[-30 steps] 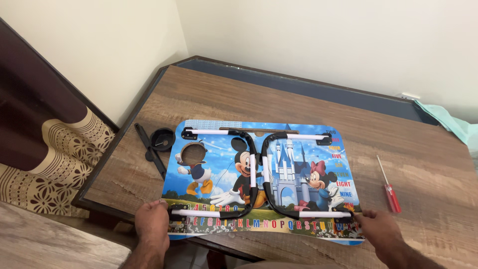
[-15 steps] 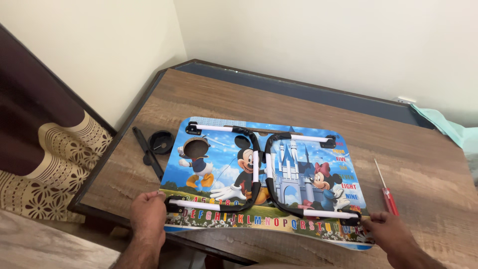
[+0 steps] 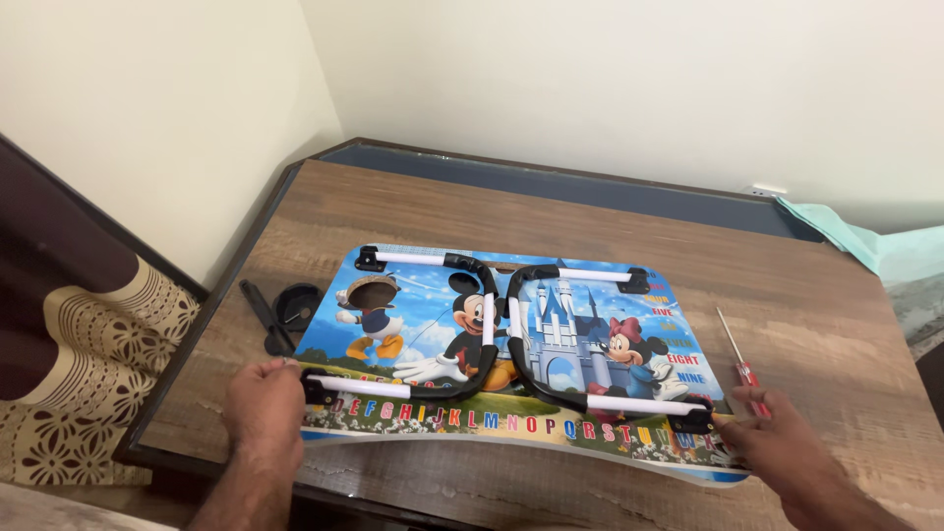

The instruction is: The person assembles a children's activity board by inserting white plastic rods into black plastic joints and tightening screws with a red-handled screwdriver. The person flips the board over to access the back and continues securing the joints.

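A colourful cartoon-printed lap table [image 3: 551, 334] lies upside down on a wooden table [image 3: 590, 226], its black-and-white tube legs [image 3: 492, 324] folded flat against it. My left hand [image 3: 264, 405] grips the board's near left corner beside a leg bracket. My right hand [image 3: 782, 447] holds the near right corner, fingers at the other bracket. The board's near edge sits close to the wooden table's front edge.
A red-handled screwdriver [image 3: 737, 356] lies just right of the board, near my right hand. A black round cup-holder piece [image 3: 295, 302] and a black strip [image 3: 265, 317] lie left of it. A teal cloth [image 3: 846, 236] is at the far right; patterned fabric [image 3: 88, 364] lies to the left.
The view has shifted and drawn a little closer. Both hands stay on the board's near corners; the board looks slightly turned, its right end nearer me.
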